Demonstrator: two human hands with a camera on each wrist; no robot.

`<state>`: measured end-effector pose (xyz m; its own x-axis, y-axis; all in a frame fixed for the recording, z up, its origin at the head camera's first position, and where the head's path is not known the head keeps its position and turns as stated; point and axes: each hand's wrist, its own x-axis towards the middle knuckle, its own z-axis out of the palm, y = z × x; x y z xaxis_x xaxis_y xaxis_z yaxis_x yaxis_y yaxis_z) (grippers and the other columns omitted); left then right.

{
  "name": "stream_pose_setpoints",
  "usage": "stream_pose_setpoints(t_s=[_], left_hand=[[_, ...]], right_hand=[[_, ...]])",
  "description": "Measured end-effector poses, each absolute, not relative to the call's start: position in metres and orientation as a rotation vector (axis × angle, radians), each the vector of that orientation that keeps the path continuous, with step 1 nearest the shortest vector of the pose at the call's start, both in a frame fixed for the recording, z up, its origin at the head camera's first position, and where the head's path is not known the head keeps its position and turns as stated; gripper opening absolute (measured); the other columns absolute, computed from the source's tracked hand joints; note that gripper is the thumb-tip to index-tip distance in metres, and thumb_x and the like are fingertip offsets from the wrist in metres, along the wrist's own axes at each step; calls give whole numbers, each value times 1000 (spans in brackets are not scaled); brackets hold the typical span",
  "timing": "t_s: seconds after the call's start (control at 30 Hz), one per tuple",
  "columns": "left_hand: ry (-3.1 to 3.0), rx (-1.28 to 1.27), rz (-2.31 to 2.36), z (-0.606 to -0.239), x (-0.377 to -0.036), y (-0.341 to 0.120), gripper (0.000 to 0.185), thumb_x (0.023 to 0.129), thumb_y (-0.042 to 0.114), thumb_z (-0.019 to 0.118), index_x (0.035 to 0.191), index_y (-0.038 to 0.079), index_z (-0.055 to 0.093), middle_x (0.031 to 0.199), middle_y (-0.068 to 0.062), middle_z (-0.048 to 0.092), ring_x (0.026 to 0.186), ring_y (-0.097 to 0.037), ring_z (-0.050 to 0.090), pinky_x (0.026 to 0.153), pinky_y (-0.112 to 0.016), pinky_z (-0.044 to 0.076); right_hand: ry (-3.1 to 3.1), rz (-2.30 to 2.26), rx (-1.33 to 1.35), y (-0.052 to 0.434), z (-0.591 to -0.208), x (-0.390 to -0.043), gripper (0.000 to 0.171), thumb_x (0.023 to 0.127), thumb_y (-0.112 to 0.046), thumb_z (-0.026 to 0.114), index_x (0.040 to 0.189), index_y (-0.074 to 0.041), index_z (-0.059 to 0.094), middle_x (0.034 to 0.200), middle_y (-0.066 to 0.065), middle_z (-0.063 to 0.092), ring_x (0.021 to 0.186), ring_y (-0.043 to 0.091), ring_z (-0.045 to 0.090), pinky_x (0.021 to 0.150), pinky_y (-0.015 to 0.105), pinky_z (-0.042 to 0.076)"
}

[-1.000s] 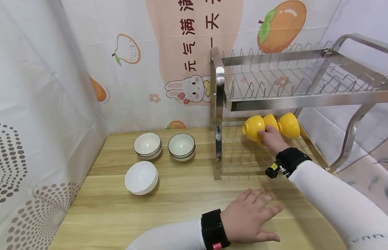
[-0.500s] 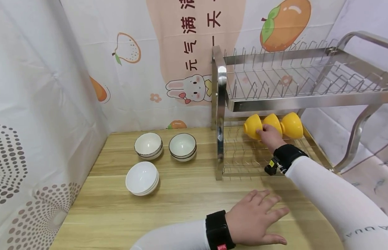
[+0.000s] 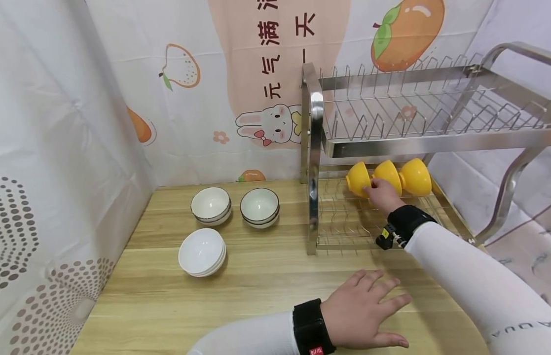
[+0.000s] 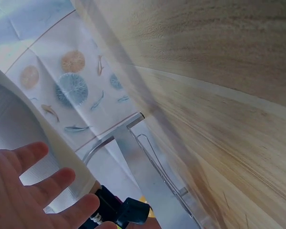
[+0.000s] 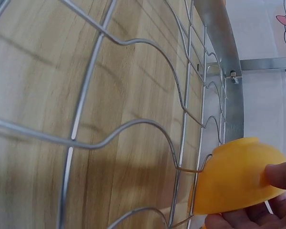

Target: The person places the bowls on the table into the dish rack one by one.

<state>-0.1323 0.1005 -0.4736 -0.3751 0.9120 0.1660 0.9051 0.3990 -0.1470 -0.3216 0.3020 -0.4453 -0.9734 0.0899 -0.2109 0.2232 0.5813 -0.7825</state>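
Note:
My right hand (image 3: 384, 196) reaches into the lower tier of the metal dish rack (image 3: 314, 162). It grips the leftmost yellow bowl (image 3: 357, 179), which stands on its side against the rack's wires. The right wrist view shows the thumb on this yellow bowl's (image 5: 238, 176) outer wall and the other fingers at its rim, partly cut off. Two more yellow bowls stand in a row to its right, a middle one (image 3: 387, 173) and a right one (image 3: 416, 177). My left hand (image 3: 361, 310) is spread palm down over the table in front of the rack, holding nothing.
On the left of the wooden table (image 3: 266, 266) sit three small stacks: white bowls (image 3: 202, 251), speckle-rimmed bowls (image 3: 210, 204) and dark-rimmed bowls (image 3: 259, 206). The rack's upper tier (image 3: 435, 144) overhangs the yellow bowls. A printed curtain (image 3: 182, 128) hangs behind.
The leftmost yellow bowl, in my right hand, has turned slightly upright and now stands more apart from the middle one. My left hand shifted a little right, then stayed still.

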Motion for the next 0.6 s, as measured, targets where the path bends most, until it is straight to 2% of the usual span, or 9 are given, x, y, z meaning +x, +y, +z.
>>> stream_pose_setpoints(t_s=[0.3, 0.6], left_hand=[[-2451, -1609, 32, -472, -126, 95, 77, 91, 78, 33, 154, 34, 33, 155, 6, 36, 144, -21, 31, 111, -36, 34], [-2504, -1537, 41, -469, -125, 85, 75, 92, 78, 31, 153, 35, 35, 152, 6, 40, 142, -23, 34, 113, -39, 33]], right_hand=[[2621, -1355, 261, 303, -444, -315, 47, 107, -19, 41, 142, 13, 36, 131, 29, 44, 109, 38, 43, 96, 49, 41], [2539, -1409, 231, 301, -441, -312, 64, 105, -26, 41, 149, 15, 19, 148, 33, 31, 126, 41, 35, 110, 57, 30]])
